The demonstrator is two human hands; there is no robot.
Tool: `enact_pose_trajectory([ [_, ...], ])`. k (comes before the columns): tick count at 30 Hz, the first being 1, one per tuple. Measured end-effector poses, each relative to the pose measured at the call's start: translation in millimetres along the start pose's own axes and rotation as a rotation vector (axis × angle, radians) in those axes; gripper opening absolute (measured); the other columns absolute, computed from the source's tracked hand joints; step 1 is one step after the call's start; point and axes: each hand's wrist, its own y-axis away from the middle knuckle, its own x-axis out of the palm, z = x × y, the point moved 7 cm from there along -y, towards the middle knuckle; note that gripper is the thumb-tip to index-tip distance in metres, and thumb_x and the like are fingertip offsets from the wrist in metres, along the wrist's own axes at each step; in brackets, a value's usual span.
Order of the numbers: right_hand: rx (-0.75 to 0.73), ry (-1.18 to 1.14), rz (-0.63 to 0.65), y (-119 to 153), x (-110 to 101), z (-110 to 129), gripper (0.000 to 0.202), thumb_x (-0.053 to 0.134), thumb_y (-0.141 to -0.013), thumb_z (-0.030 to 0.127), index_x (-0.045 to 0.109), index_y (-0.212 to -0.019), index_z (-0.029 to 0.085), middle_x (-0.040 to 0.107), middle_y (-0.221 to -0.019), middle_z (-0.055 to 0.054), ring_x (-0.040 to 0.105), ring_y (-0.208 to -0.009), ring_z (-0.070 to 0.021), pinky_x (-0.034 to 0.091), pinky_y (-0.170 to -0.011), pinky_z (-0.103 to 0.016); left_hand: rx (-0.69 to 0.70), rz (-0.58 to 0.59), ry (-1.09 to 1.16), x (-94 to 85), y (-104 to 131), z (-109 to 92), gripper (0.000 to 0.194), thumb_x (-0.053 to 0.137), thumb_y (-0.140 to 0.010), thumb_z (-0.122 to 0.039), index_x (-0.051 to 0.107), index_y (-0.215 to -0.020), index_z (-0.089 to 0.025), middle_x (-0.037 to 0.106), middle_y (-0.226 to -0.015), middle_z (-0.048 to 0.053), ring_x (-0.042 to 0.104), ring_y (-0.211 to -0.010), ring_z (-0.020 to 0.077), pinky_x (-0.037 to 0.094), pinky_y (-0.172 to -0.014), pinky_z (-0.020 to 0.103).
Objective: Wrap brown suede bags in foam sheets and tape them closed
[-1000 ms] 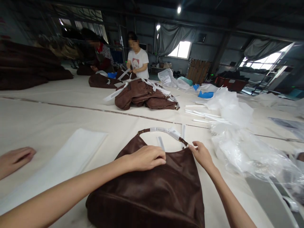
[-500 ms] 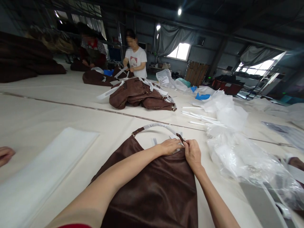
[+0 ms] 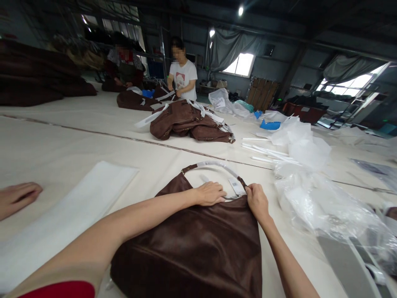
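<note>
A dark brown leather handbag [image 3: 198, 244] lies on the table in front of me, its handle [image 3: 214, 164] arched up and wrapped in whitish film. My left hand [image 3: 211, 193] is closed at the bag's top edge, its fingertips partly hidden, so the exact part pinched does not show. With my right hand [image 3: 257, 202] I grip the bag's right upper corner, where the handle joins. Between my hands a white tag [image 3: 236, 186] with printed marks hangs by the opening.
Another person's hand [image 3: 20, 199] rests at the left, beside a stack of white sheets [image 3: 74, 215]. Clear plastic bags [image 3: 328, 207] lie at the right near white rods [image 3: 269, 153]. Brown bags [image 3: 186, 122] are heaped ahead; a person [image 3: 184, 78] works behind them.
My left hand has slid left along the bag's top edge, away from my right hand. The tag shows more fully now. The other person's hand reaches further in from the left.
</note>
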Motion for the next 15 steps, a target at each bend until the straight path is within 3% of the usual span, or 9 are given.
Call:
enact_pose_trajectory([
  [2, 0.026, -0.001, 0.07, 1.6, 7.2, -3.0, 0.028, 0.039, -0.096, 0.03, 0.059, -0.083, 0.018, 0.057, -0.083, -0.008, 0.054, -0.075, -0.0208, 0.042, -0.07, -0.032, -0.06, 0.039, -0.004, 7.9, 16.7, 1.9, 0.031, 0.054, -0.093, -0.047, 0.064, -0.107, -0.02, 0.065, -0.098, 0.009, 0.058, -0.086, 0.0226, 0.041, -0.078, 0.033],
  [5, 0.008, -0.033, 0.108, 6.1, 11.0, 3.0, 0.03, 0.038, -0.098, 0.034, 0.061, -0.103, 0.017, 0.06, -0.106, -0.013, 0.056, -0.1, -0.0243, 0.044, -0.085, -0.035, -0.156, 0.075, -0.004, 12.5, 27.7, 8.4, 0.039, 0.046, -0.096, -0.05, 0.066, -0.105, -0.018, 0.064, -0.098, 0.012, 0.059, -0.09, 0.0253, 0.041, -0.084, 0.038],
  [10, -0.073, -0.136, 0.199, 30.0, 13.6, 9.1, 0.037, 0.048, -0.092, 0.037, 0.057, -0.123, 0.019, 0.051, -0.139, -0.012, 0.051, -0.121, -0.0246, 0.043, -0.1, -0.039, -0.234, 0.169, 0.046, 3.0, 45.3, 18.3, 0.037, 0.052, -0.093, -0.049, 0.069, -0.108, -0.018, 0.064, -0.108, 0.014, 0.061, -0.099, 0.0281, 0.046, -0.086, 0.039],
  [13, 0.107, -0.263, 0.085, 64.5, -11.6, -23.4, 0.052, 0.046, -0.09, 0.048, 0.052, -0.129, 0.014, 0.052, -0.136, -0.017, 0.057, -0.114, -0.0268, 0.048, -0.095, -0.042, -0.298, 0.128, 0.072, -24.8, 90.2, 27.5, 0.038, 0.052, -0.094, -0.043, 0.062, -0.124, -0.021, 0.057, -0.131, 0.014, 0.055, -0.118, 0.0296, 0.044, -0.099, 0.042],
  [15, 0.279, -0.338, 0.062, 101.5, -31.0, -50.5, 0.057, 0.048, -0.087, 0.058, 0.054, -0.126, 0.017, 0.059, -0.127, -0.015, 0.063, -0.098, -0.026, 0.053, -0.083, -0.042, -0.441, 0.01, 0.173, -46.9, 142.3, 35.3, 0.042, 0.048, -0.095, -0.045, 0.058, -0.13, -0.024, 0.053, -0.139, 0.011, 0.051, -0.126, 0.0289, 0.039, -0.108, 0.043],
])
